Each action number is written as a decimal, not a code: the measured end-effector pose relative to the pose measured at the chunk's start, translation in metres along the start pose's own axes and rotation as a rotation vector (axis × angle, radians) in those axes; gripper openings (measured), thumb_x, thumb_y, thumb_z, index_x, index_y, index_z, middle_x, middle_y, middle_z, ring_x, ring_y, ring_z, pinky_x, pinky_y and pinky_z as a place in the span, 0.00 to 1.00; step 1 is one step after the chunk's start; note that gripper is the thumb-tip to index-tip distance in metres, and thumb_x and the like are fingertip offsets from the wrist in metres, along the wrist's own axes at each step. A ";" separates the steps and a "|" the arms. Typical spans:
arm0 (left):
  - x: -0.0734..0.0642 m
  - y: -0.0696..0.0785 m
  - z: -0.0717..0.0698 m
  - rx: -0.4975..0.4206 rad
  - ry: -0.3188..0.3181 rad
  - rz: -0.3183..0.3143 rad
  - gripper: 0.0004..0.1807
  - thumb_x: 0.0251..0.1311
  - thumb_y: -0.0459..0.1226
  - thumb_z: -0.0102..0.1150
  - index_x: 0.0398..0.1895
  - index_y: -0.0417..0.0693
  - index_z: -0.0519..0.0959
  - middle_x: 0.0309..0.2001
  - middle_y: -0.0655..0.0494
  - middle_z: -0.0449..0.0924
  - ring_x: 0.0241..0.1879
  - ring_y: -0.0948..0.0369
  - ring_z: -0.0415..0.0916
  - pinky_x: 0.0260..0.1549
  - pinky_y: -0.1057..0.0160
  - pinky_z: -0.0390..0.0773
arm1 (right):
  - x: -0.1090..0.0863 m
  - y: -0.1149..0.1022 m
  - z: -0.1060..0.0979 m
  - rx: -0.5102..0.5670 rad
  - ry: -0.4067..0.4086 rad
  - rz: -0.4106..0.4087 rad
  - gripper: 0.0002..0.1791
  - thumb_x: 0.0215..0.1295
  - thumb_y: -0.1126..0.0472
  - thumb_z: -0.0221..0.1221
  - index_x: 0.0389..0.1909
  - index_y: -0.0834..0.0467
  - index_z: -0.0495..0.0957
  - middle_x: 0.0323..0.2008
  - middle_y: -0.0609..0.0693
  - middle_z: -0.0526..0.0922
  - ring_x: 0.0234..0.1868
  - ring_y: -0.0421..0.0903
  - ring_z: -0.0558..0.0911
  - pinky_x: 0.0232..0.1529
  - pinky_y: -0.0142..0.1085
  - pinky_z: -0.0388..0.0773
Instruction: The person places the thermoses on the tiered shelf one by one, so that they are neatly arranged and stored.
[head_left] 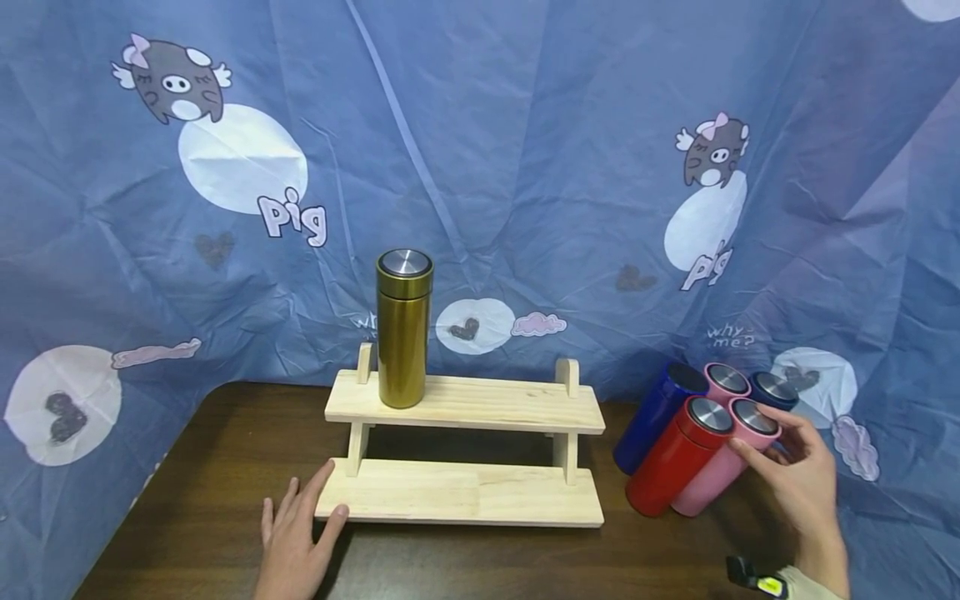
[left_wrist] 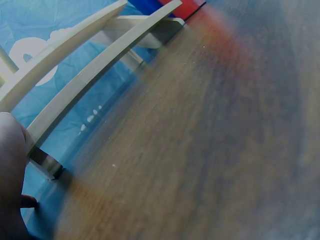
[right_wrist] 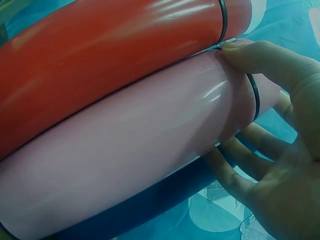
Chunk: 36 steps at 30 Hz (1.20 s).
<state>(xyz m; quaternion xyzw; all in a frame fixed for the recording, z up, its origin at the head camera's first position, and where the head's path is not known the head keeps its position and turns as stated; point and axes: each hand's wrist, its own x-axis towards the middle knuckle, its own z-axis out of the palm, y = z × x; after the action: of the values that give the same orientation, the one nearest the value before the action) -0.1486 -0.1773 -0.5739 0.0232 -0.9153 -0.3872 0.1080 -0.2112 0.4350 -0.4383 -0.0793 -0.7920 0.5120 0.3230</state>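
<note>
Bent fingers of the right hand (head_left: 802, 475) grip one pink bottle (head_left: 714, 479) near its top, clustered on the worktop (head_left: 480, 558) with a second pink bottle (head_left: 727, 380), one red bottle (head_left: 670, 469) and two blue bottles (head_left: 649, 423); the left hand (head_left: 295, 537), fingers spread, touches one two-tier rack (head_left: 525, 493) bearing one gold bottle (head_left: 403, 350). Only the head view shows the gold bottle

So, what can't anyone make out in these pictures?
Head view: most of the rear pink bottle, hidden by the red bottle and front pink bottle.
Head view: the lettering after "wh", behind the gold bottle.
Head view: the wrist of the left hand, cut off by the bottom edge.
Left wrist view: fine grain of the tabletop, blurred.
</note>
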 end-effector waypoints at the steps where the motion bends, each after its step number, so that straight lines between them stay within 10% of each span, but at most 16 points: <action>1: 0.000 0.000 0.000 -0.001 0.000 0.001 0.35 0.85 0.52 0.54 0.86 0.50 0.63 0.81 0.31 0.67 0.79 0.18 0.53 0.75 0.16 0.36 | 0.000 0.000 0.000 -0.008 0.003 -0.004 0.36 0.52 0.80 0.79 0.62 0.53 0.88 0.57 0.39 0.89 0.54 0.30 0.85 0.48 0.16 0.79; 19: 0.000 0.001 0.001 -0.012 0.001 -0.005 0.35 0.85 0.51 0.55 0.86 0.51 0.62 0.80 0.31 0.67 0.80 0.18 0.52 0.77 0.18 0.33 | 0.002 -0.001 -0.010 0.165 0.066 -0.006 0.37 0.46 0.89 0.74 0.61 0.64 0.87 0.50 0.37 0.91 0.53 0.33 0.86 0.45 0.16 0.80; 36: -0.001 0.000 0.002 0.000 0.015 0.006 0.34 0.85 0.51 0.55 0.86 0.50 0.63 0.80 0.30 0.68 0.79 0.18 0.52 0.76 0.17 0.34 | -0.006 -0.034 -0.021 0.340 0.091 -0.212 0.37 0.43 0.95 0.67 0.61 0.80 0.80 0.50 0.49 0.92 0.50 0.40 0.89 0.48 0.21 0.83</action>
<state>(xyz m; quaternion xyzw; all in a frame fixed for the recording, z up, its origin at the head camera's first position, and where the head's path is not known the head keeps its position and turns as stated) -0.1483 -0.1760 -0.5752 0.0235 -0.9146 -0.3866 0.1161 -0.1876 0.4326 -0.4063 0.0371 -0.6828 0.5974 0.4190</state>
